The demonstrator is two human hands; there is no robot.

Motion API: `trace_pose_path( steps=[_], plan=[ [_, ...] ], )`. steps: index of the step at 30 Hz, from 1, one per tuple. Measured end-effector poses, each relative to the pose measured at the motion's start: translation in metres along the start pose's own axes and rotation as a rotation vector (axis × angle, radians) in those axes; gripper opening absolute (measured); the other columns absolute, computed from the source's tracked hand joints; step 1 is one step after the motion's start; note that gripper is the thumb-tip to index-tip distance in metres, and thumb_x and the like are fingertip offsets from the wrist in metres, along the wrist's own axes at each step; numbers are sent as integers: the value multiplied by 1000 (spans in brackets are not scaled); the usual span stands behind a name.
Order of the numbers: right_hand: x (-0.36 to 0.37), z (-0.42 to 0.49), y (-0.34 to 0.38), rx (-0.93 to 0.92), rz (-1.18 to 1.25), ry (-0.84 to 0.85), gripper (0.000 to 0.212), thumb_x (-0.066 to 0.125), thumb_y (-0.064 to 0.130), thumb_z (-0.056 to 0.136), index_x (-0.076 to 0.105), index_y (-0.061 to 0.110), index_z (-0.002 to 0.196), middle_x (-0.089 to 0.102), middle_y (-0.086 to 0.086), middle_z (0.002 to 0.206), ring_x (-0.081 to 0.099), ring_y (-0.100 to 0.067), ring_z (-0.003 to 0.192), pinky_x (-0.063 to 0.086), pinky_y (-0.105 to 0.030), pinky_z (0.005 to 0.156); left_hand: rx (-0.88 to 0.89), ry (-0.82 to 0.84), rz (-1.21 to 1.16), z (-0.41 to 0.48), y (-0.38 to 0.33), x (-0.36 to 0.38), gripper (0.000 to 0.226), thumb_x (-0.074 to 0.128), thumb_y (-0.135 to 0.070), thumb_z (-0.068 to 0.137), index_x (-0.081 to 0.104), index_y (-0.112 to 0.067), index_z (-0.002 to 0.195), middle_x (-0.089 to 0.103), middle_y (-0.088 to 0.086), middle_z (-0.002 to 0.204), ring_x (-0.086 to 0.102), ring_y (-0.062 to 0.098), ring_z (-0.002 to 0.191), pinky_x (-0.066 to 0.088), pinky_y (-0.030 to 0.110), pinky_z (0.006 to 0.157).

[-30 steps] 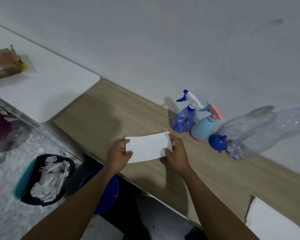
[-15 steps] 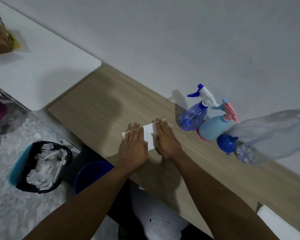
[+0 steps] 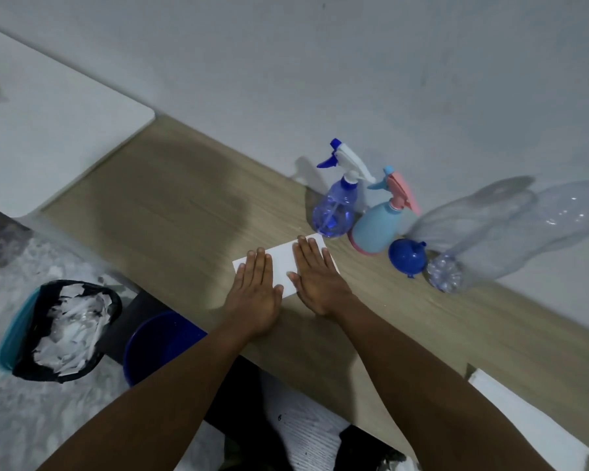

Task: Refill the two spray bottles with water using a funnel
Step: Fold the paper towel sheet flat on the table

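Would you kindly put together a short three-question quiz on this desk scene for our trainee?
1. True or false: both hands lie flat on the white paper.
2. Which thing stands nearest the funnel? A) the clear blue spray bottle B) the light blue spray bottle C) the bin
3. Fill in: the big clear bottle has a ___ cap.

Key
1. True: the left hand and right hand press palms down on it.
2. B.
3. Blue.
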State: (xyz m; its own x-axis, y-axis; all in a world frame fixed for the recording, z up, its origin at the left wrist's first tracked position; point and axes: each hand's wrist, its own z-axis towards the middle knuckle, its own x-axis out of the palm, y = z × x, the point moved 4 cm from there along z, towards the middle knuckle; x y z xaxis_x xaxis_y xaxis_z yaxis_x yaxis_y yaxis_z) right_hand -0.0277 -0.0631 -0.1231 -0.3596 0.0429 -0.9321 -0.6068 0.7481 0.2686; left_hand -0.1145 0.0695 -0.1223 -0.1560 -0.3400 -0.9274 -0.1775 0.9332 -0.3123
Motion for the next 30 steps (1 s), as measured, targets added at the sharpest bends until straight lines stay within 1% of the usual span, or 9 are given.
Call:
trace_pose_path(
  steps=[3, 7, 10, 13, 14, 18, 24, 28, 30],
  plan=[
    [-3, -33, -29, 44, 25, 5, 66, 21, 43, 106, -6, 11, 158, -11, -7, 167, -14, -21, 153, -3, -43, 125, 52, 25, 11, -2, -38, 13, 83, 0, -49, 89, 4, 0, 156, -2, 18, 165, -3, 31, 154, -3, 42, 122],
    [-3, -84, -71, 103, 32, -5, 67, 21, 43, 106, -7, 12, 158, -12, -6, 166, -15, -21, 153, -4, -42, 125, 105, 17, 25, -10, -94, 32, 75, 20, -41, 94, 28, 7, 150, 23, 24, 160, 22, 39, 149, 19, 51, 120],
    [-2, -120, -98, 145, 34, -19, 67, 22, 42, 106, -5, 10, 158, -11, -7, 166, -14, -22, 153, -4, -43, 125, 163, 46, 37, -20, -132, 46, 75, 18, -42, 94, 23, 6, 152, 19, 24, 161, 18, 39, 151, 11, 50, 121],
    [1, -153, -119, 189, 45, -29, 67, 21, 43, 106, -5, 10, 158, -10, -8, 166, -14, -23, 153, -1, -46, 125, 204, 65, 65, -26, -162, 59, 74, 21, -41, 95, 27, 8, 150, 25, 25, 159, 23, 40, 149, 14, 51, 120],
    [3, -163, -125, 208, 51, -32, 67, 20, 43, 106, -5, 10, 158, -10, -8, 167, -14, -24, 153, -1, -46, 125, 219, 74, 72, -28, -171, 64, 74, 19, -41, 95, 26, 8, 151, 23, 25, 160, 21, 40, 149, 12, 50, 120],
    [8, -195, -132, 301, 88, -55, 67, 22, 41, 106, -5, 9, 158, -11, -9, 166, -14, -25, 153, -6, -44, 125, 299, 107, 106, -38, -193, 76, 82, 2, -47, 90, 4, 3, 155, 0, 20, 165, -2, 35, 153, -5, 43, 121],
    [22, -240, -109, 431, 166, -52, 67, 23, 38, 106, -7, 7, 157, -15, -11, 165, -17, -26, 152, -11, -43, 122, 378, 138, 167, -71, -202, 88, 84, -8, -51, 86, -10, -1, 154, -16, 14, 164, -15, 30, 152, -13, 39, 120],
    [33, -267, -88, 462, 190, -61, 66, 21, 37, 106, -9, 6, 156, -18, -11, 165, -20, -28, 151, -9, -46, 123, 423, 155, 188, -99, -199, 90, 81, -7, -52, 89, -11, -3, 154, -20, 10, 162, -17, 27, 152, -16, 36, 120],
    [39, -279, -78, 470, 200, -66, 65, 19, 36, 106, -9, 6, 156, -19, -11, 164, -20, -28, 151, -8, -47, 124, 441, 139, 198, -114, -194, 91, 79, 0, -51, 94, -3, -2, 155, -14, 11, 163, -10, 27, 153, -11, 36, 124]
  ],
)
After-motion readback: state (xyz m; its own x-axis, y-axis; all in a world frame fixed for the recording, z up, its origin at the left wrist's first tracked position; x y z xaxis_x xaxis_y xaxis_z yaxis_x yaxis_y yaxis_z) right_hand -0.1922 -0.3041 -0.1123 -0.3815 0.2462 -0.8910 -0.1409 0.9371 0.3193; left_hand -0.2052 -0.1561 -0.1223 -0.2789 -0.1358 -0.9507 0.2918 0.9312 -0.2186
